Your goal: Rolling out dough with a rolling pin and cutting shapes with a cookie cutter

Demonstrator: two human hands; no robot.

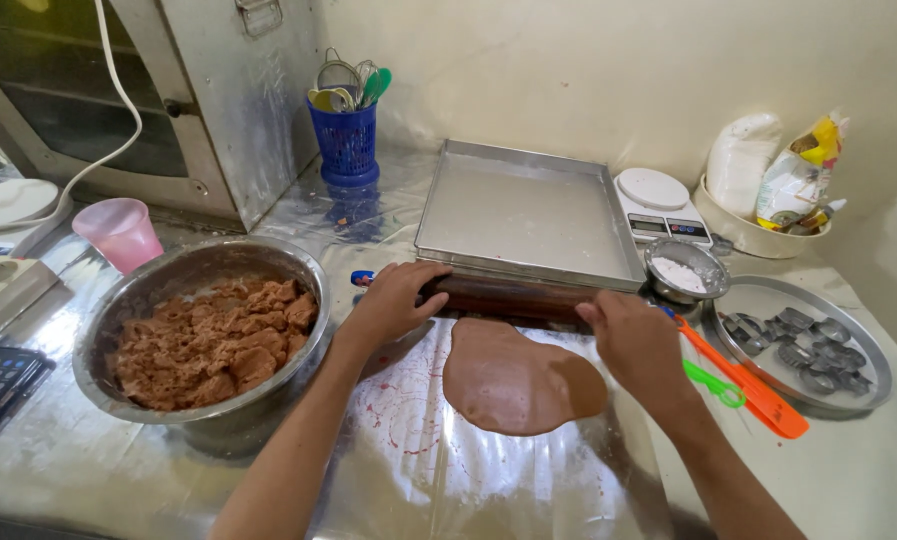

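Dough sheet [521, 380] lies flat on the plastic-covered counter [408, 470], nearest to me, between my two forearms. I judge it soft, thin and easy to tear or stick, so it is best lifted from under its edge, not pinched. At its far edge sits the dark rolling pin [508, 297], which looks stiff, heavy and smooth; I take it at both ends. My left hand [393, 300] drapes palm-down over the left end, fingers curled round it. My right hand [636, 340] presses on the right end, fingers bent over the pin. Both wrists are low, arms stretched forward. To the left stands a steel bowl [268, 262] of brown dough; behind the pin is a metal tray [528, 210]; to the right, a plate of cutters [796, 340].
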